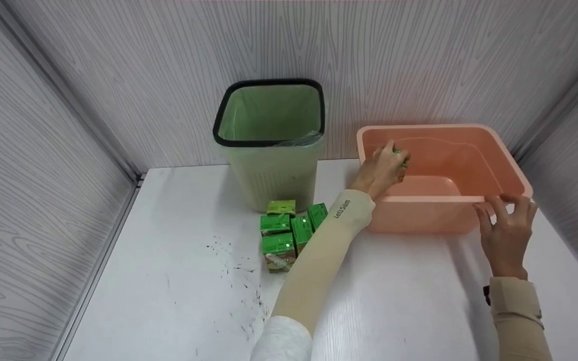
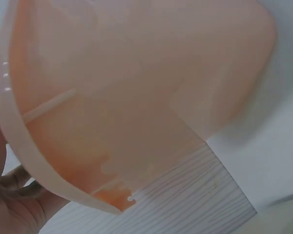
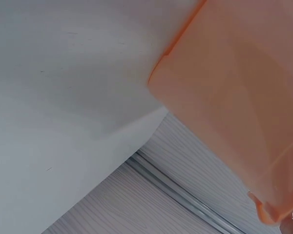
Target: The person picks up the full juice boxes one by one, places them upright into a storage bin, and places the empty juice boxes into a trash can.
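In the head view my left hand reaches over the left side of a pink plastic tub, fingers curled round a small green carton. Most of that carton is hidden by the hand. At the tub's front right corner, my right hand grips the rim. The left wrist view shows the left hand beyond the tub's pale rim, its carton out of sight. Only fingertips of the right hand show at the tub's corner in the right wrist view.
Several green drink cartons stand close together on the white table, left of my left forearm. Behind them is a tall pale green bin with a black rim and a clear liner. Wood-grained panels enclose the table's back and sides.
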Demonstrator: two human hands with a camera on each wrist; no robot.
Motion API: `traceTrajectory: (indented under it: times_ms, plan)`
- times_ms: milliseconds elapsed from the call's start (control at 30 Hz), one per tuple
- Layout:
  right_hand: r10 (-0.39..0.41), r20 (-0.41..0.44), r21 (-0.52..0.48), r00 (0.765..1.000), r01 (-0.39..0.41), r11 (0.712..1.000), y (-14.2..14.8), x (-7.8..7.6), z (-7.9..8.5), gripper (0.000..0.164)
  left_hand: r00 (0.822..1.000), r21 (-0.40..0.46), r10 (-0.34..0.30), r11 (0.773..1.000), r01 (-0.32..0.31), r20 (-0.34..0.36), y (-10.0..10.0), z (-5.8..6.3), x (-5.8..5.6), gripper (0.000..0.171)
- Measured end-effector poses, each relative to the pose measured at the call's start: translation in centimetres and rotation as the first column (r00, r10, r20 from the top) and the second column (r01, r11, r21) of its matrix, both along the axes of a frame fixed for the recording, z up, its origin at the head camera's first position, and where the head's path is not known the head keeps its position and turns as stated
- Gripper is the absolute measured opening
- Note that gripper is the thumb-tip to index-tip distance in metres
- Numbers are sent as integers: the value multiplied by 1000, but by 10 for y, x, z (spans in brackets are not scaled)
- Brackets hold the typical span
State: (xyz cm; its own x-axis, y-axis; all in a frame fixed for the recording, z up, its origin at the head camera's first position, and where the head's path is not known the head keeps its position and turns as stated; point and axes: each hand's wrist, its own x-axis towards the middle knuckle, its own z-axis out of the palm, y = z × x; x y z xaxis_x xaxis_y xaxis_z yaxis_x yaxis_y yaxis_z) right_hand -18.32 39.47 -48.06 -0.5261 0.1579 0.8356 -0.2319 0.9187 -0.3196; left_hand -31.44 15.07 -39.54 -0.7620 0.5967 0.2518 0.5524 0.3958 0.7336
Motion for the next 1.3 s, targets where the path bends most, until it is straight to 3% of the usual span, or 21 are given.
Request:
traceTrajectory:
  times_ms: [33,100,133,200,300,433,600,667,800,967,1167,1233,1300]
  plan:
    - [0,2,-1,1000,0,1000,0,0,-1,24,992,-145,28,988,-46,-124,1,0,0,19]
    - [-10,6,-1,1000,10,1000,1,4,-2,24,951,-350,18,928,-131,-310,7,-3,1,23]
    - [-12,2,-5,1000,12,1000,1,7,-3,23,931,-409,8,897,-168,-365,10,-5,2,25]
    - [-14,-16,-14,1000,14,1000,1,10,-5,24,920,-464,-13,866,-185,-391,14,-10,2,26]
    - [-8,-32,-16,999,7,1000,-2,8,-4,27,909,-503,-27,840,-205,-416,14,-14,-1,23]
    - [-3,-32,-11,999,2,1000,-4,1,0,27,914,-530,-46,826,-192,-404,11,-12,-5,14]
    - [-35,-38,-20,999,34,999,0,8,-1,24,920,-594,-125,793,-133,-372,20,-12,-7,11]
    - [-49,-43,-24,998,48,999,1,10,-2,24,922,-597,-134,794,-120,-364,24,-12,-8,10]
    - [-56,-40,-23,998,55,998,0,6,-2,25,920,-593,-101,790,-156,-377,25,-12,-11,12]
    - [-42,-28,-20,999,42,999,-5,-1,-4,26,927,-632,-67,749,-198,-370,20,-15,-14,14]
    - [-40,-37,-28,999,39,999,-8,-1,-5,24,900,-700,-125,676,-230,-417,18,-17,-14,19]
    - [-38,-36,-31,999,37,999,-8,-2,-4,24,893,-707,-137,667,-237,-429,18,-16,-13,23]
    - [-32,-31,-34,999,31,999,-7,-4,-2,24,891,-696,-126,675,-246,-436,18,-14,-13,26]
